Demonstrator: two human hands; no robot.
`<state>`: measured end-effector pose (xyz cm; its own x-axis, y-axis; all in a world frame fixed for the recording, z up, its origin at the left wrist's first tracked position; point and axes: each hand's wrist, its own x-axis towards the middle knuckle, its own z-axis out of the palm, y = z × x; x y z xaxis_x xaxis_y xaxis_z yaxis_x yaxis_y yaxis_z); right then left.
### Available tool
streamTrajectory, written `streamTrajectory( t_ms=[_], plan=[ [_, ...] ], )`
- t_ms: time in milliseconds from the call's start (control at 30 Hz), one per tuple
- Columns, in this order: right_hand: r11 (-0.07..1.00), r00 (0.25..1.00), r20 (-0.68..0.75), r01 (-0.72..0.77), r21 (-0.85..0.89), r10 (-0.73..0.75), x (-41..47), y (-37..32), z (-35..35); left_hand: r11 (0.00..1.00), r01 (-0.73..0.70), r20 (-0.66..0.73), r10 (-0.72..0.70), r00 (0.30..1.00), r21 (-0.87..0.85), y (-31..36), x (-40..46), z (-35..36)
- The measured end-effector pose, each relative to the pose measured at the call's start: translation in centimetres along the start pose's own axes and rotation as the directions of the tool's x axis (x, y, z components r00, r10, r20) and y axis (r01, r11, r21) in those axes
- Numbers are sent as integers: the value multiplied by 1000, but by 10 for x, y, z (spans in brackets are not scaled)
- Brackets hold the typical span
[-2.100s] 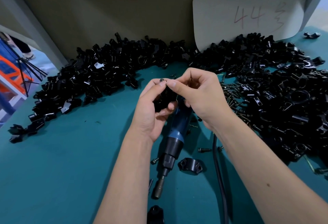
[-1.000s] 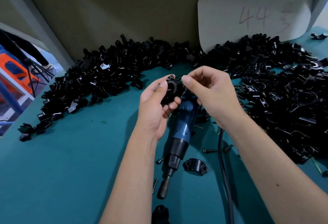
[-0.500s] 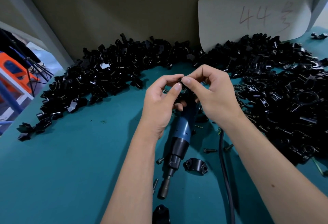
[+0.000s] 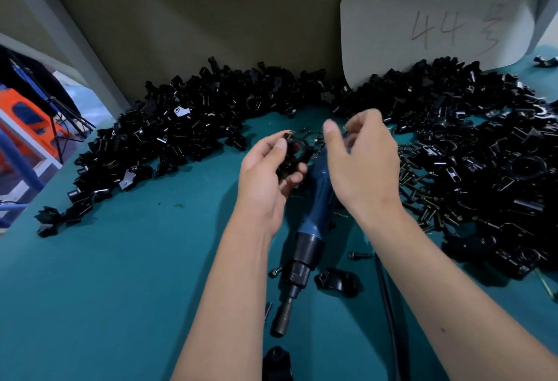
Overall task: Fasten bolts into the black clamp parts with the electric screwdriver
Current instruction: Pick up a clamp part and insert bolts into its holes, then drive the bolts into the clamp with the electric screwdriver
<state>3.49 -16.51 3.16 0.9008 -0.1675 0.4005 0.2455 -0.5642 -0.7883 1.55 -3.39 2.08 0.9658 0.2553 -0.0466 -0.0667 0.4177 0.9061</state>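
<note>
**Clamp part held over the screwdriver, mid-frame**

Clamp part, a loose black one, sits at the bottom edge on the teal table. Just above it the electric screwdriver lies flat, bit end toward the bottom of the frame, blue body running up under the hands; its black cable trails down on the right. Another clamp piece lies just right of the tool's nose, with stray bolts nearby.

At centre, the left hand grips a black clamp assembly between thumb and curled fingers. The right hand hovers just beside it, fingers loosely spread, holding nothing visible.

Beyond, a heap of black clamp parts arcs across the upper frame, with a bolt pile at right. A pale board marked "44" leans at upper right.
</note>
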Motion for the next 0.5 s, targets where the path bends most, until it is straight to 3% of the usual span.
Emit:
streamTrajectory(
  t_ms=[67,167,233,333,500],
  plan=[
    [963,994,109,-2,-269,32,-3,4,2,980,87,-41,-96,995,-177,2,2,-5],
    [951,959,237,-77,-300,152,-2,7,3,944,145,-87,-178,980,-296,3,4,-9],
    [963,938,269,-164,-212,219,2,9,2,929,172,-91,-212,973,-328,3,4,-9],
    [933,889,336,-353,66,312,6,14,-2,918,195,-87,-238,967,-344,3,4,-8],
    [703,868,367,-489,516,334,19,21,-16,941,214,-108,-248,963,-262,3,5,-11]
  ],
)
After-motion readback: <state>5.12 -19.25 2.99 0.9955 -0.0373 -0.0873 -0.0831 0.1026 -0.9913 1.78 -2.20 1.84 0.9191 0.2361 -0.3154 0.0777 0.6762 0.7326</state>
